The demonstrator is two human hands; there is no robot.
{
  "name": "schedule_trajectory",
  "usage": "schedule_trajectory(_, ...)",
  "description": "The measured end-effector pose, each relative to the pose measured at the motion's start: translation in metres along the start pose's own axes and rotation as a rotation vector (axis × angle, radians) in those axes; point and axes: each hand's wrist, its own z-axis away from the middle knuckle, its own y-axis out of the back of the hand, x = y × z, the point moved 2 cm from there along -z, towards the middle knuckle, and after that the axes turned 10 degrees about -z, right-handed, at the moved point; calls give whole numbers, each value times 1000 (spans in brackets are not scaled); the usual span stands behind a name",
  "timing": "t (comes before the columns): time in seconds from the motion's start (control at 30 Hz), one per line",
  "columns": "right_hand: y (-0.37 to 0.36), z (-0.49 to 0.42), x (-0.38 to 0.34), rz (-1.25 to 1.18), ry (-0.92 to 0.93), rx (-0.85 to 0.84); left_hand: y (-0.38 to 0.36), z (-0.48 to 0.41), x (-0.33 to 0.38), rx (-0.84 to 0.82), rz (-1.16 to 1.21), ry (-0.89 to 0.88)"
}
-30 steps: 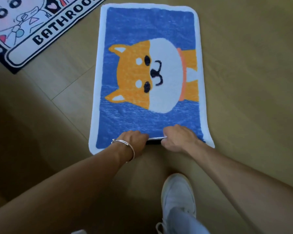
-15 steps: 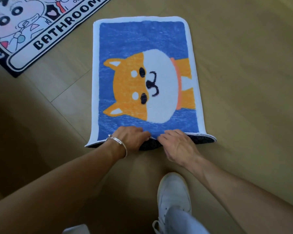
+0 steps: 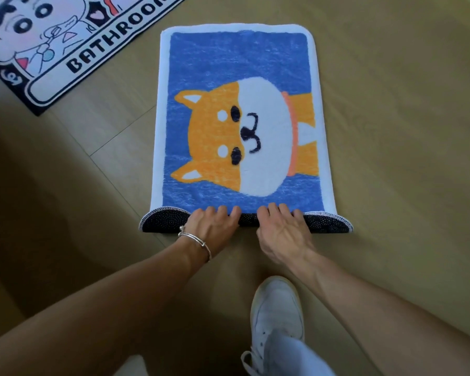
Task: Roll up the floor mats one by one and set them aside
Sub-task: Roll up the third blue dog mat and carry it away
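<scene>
A blue mat (image 3: 236, 63) with a white border and an orange-and-white dog picture lies flat on the wooden floor. Its near end is turned over, showing the dark dotted underside (image 3: 326, 222) as a low fold. My left hand (image 3: 212, 226), with a silver bracelet at the wrist, grips the middle of that fold, fingers curled over its top. My right hand (image 3: 282, 232) holds the fold right beside it in the same way. Both thumbs are hidden.
A second mat (image 3: 65, 44) with a cartoon face and the word BATHROOM lies at the upper left, apart from the blue one. My white shoe (image 3: 277, 308) stands on the floor (image 3: 404, 131) just behind my hands.
The near edge of the blue mat went from flat and pinched to folded over, with the dark underside now showing across its width. Both hands moved forward onto the fold.
</scene>
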Motion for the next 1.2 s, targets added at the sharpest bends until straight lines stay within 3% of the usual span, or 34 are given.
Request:
schedule_trajectory(0.37, 17, -3, 6, -48, 51, -159, -16, -1, -11, -93, 112, -94)
schedule_trajectory(0.63, -5, 9, 3, -21, 45, -283, -13, 16, -4, -175, -32, -227)
schedule_trajectory(0.87, -1, 6, 0, 19, 13, -350, -17, 14, 3, -259, -37, -107)
schedule_trajectory(1.03, -8, 13, -1, 5, -7, -338, -19, 17, 0, -347, 88, -139)
schedule_trajectory(1.13, -14, 13, 3, -71, -77, -427, -22, 24, 1, -283, 75, -188)
schedule_trajectory(1.2, -15, 8, 6, -125, -128, -476, -28, 30, -4, -133, 80, -206)
